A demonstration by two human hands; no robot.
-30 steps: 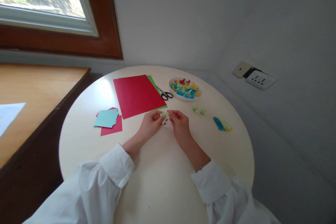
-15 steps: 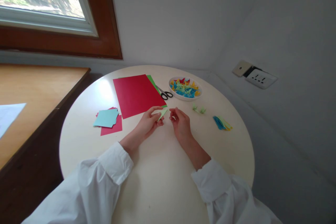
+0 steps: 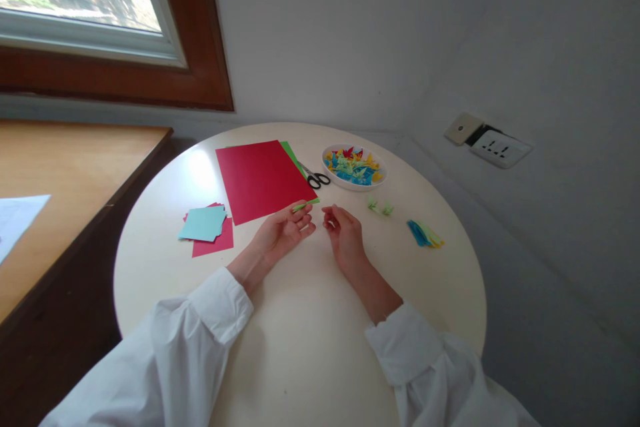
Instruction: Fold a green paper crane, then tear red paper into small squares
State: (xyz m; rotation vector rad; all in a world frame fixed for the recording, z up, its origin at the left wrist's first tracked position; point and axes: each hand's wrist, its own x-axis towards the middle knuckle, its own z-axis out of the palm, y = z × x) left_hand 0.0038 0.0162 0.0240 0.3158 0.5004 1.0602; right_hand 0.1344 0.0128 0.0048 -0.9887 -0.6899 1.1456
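My left hand (image 3: 280,233) has its palm turned up and pinches a small folded piece of light green paper (image 3: 299,207) between thumb and index finger. Its other fingers are loosely bent. Just to the right is my right hand (image 3: 344,233), fingers drawn together in a pinch; whether anything is between them I cannot make out. Beyond the hands lies a large red sheet of paper (image 3: 265,180) over a green sheet (image 3: 291,153). Small light green folded paper pieces (image 3: 380,207) sit to the right of my right hand.
A white oval dish (image 3: 344,183) holds many colourful folded paper cranes. Black-handled scissors (image 3: 319,180) lie beside it. Blue, green and yellow folded strips (image 3: 425,235) rest at the right. Light blue squares (image 3: 204,223) lie over red ones at the left of the round table (image 3: 300,347).
My left hand has rolled palm up, and the folded green paper in it now shows edge-on. My right hand has stayed almost in place.
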